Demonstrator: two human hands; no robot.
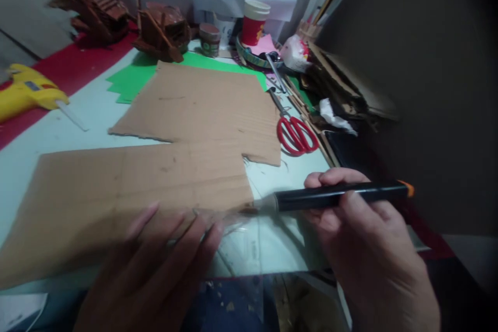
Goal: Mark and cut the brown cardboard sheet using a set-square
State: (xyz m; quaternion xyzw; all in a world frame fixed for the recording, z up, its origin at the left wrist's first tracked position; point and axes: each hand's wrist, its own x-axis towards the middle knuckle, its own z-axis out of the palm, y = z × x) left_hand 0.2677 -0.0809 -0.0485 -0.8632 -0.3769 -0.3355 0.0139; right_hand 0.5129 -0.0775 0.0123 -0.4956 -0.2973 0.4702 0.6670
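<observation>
My left hand (163, 254) lies with its fingers stretched out on the near edge of a large piece of brown cardboard (148, 174). Under and beside those fingertips is a clear plastic ruler (249, 249), partly hidden and hard to make out. A black utility knife (330, 195) with an orange end is gripped in my right hand (361, 228). It points left, and its blurred tip is at the cardboard's right edge, near the ruler. Another cardboard section (210, 109), with a notched corner, extends behind the near part.
Red-handled scissors (296, 135) lie right of the cardboard, a yellow glue gun (33, 94) at the left. Behind are green sheets (136, 80), two brown model boats (161, 31), a jar (210, 40) and a red cup (253, 26). Cardboard scraps (338, 80) line the right wall.
</observation>
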